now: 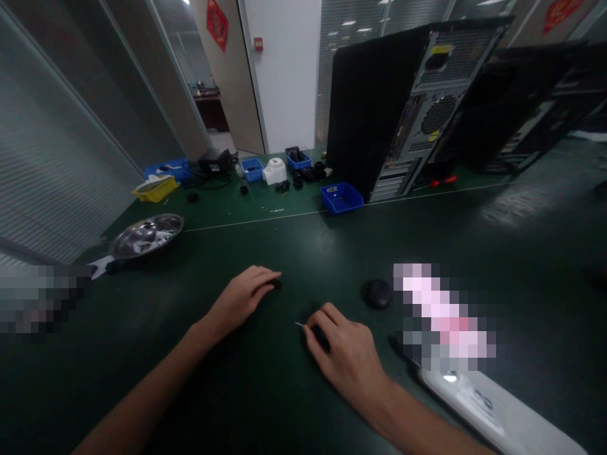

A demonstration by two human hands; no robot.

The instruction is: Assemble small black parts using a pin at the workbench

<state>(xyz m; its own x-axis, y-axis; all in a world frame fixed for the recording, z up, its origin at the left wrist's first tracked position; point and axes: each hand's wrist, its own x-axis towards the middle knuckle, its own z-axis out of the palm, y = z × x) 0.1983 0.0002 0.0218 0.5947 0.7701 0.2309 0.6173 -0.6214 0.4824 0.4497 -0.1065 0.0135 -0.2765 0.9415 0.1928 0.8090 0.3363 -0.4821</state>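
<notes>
My left hand [246, 294] is closed with thumb and fingers around a small black piece [277, 284], mostly hidden by the fingertips, just above the green tabletop [218, 392]. To its right and a little nearer, my right hand [344, 344] is closed in a pinch. A thin pale sliver [299, 324] pokes out from between its thumb and fingertip; the rest of that thing is hidden, so its kind is unclear. Beyond the right hand's knuckles lies a rounded black object [379, 294], apart from both hands.
A long white object [497, 404] lies at lower right, beside a pixelated patch. A metal bowl [147, 237] with scraps sits at left. Behind are a blue bin [341, 198], a yellow tray [155, 189], small black parts [310, 174] and a tall black computer case [379, 107].
</notes>
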